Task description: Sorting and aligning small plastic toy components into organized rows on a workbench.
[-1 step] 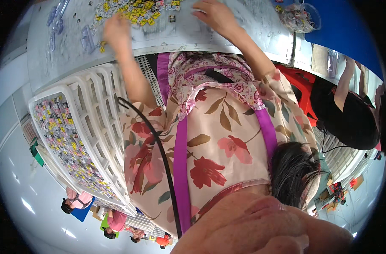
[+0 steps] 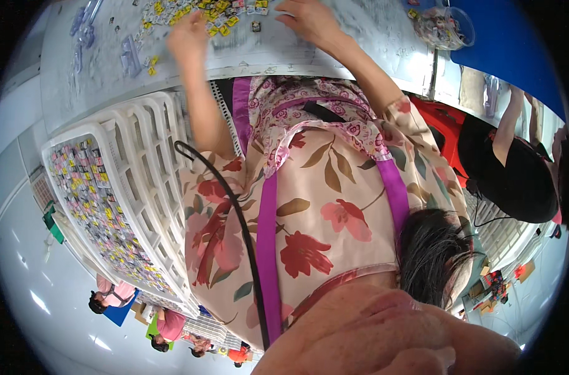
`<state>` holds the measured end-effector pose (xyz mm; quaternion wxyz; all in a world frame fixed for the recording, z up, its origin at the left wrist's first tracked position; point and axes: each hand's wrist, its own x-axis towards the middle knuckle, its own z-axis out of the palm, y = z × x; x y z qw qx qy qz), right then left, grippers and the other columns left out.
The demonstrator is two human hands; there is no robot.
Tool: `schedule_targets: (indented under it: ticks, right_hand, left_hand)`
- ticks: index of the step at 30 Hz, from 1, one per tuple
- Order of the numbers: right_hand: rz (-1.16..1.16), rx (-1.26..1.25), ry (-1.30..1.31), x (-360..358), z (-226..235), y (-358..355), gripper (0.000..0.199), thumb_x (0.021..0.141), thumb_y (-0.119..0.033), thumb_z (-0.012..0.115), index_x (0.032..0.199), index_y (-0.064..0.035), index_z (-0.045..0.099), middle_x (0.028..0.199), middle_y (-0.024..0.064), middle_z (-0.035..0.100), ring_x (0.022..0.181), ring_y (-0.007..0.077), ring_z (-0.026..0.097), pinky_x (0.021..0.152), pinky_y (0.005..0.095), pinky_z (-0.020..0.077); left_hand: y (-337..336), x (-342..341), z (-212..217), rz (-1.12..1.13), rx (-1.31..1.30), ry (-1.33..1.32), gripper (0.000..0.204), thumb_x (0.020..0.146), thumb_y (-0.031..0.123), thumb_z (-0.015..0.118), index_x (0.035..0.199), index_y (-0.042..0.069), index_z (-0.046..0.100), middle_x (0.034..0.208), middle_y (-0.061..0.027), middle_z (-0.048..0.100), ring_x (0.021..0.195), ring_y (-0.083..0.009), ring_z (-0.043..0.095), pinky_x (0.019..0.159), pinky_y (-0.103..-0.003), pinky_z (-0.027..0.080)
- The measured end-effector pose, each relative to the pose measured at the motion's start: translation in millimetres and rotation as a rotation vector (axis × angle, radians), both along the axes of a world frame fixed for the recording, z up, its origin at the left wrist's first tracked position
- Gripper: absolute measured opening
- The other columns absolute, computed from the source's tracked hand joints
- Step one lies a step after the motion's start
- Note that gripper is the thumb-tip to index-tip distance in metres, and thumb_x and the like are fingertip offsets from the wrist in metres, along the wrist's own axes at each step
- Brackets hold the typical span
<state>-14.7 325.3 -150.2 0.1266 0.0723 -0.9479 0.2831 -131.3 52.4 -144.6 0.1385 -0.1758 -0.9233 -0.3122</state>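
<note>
- Small pieces [image 2: 219, 17], mostly yellow with some white and dark ones, lie in a loose heap at the top of the view, on a pale, smudged table [image 2: 253, 56].
- The left hand [image 2: 188, 39] is over the near left edge of the heap, fingers pointing away from the body and drawn together; it is blurred, so I cannot tell how far open it is or whether it has hold of a piece.
- The right hand [image 2: 308, 22] is to the right of the heap, palm side low, with its fingers bent and a little apart; nothing shows in its grasp.
- A dark piece [image 2: 256, 26] sits alone between the hands, nearer the right one.
- A few yellow pieces [image 2: 152, 65] lie left of the left hand, just beside some clear plastic strips [image 2: 129, 57].
- A clear tub [image 2: 444, 29] with more small pieces in it stands well to the right, near a blue surface [image 2: 506, 44].
- Left of the person are stacked white crates [image 2: 119, 128], the outer one covered with rows of similar pieces.
</note>
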Motion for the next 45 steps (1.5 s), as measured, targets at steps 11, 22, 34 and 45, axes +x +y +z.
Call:
schedule_targets:
  ticks: [11, 22, 34, 45]
  right_hand:
    - [-0.016, 0.066, 0.014, -44, -44, -22, 0.017, 0.085, -0.016, 0.064, 0.091, -0.0013, 0.068, 0.089, 0.0217, 0.068, 0.084, 0.0394, 0.067, 0.076, 0.0506, 0.0512]
    - [0.015, 0.015, 0.144, -25, -45, -11, 0.02, 0.088, -0.019, 0.063, 0.094, 0.0005, 0.066, 0.091, 0.0244, 0.066, 0.086, 0.0429, 0.064, 0.079, 0.0513, 0.0498]
    - [0.071, -0.087, -0.097, -26, -35, -2, 0.021, 0.089, -0.019, 0.063, 0.095, -0.0042, 0.076, 0.088, 0.0206, 0.072, 0.09, 0.0393, 0.069, 0.078, 0.0489, 0.0526]
    - [0.16, 0.046, -0.191, -99, -9, -36, 0.024, 0.095, -0.022, 0.06, 0.094, -0.001, 0.072, 0.089, 0.0187, 0.07, 0.084, 0.0371, 0.068, 0.076, 0.0512, 0.0538]
  left_hand:
    - [63, 15, -32, -0.12, -0.256, -0.223, 0.029, 0.093, 0.01, 0.065, 0.12, 0.007, 0.073, 0.11, -0.0215, 0.072, 0.098, -0.0409, 0.068, 0.085, -0.049, 0.055]
    - [68, 47, -19, -0.313, -0.099, -0.215, 0.032, 0.078, 0.011, 0.079, 0.109, 0.005, 0.076, 0.105, -0.0201, 0.071, 0.097, -0.0386, 0.069, 0.089, -0.045, 0.054]
    - [93, 43, -53, -0.309, -0.062, -0.139, 0.033, 0.079, 0.018, 0.081, 0.111, 0.008, 0.076, 0.102, -0.0141, 0.071, 0.083, -0.0327, 0.069, 0.079, -0.041, 0.056]
    - [84, 56, -27, -0.204, -0.082, -0.094, 0.031, 0.074, 0.026, 0.085, 0.1, 0.009, 0.079, 0.092, -0.0101, 0.072, 0.079, -0.0286, 0.069, 0.076, -0.04, 0.056]
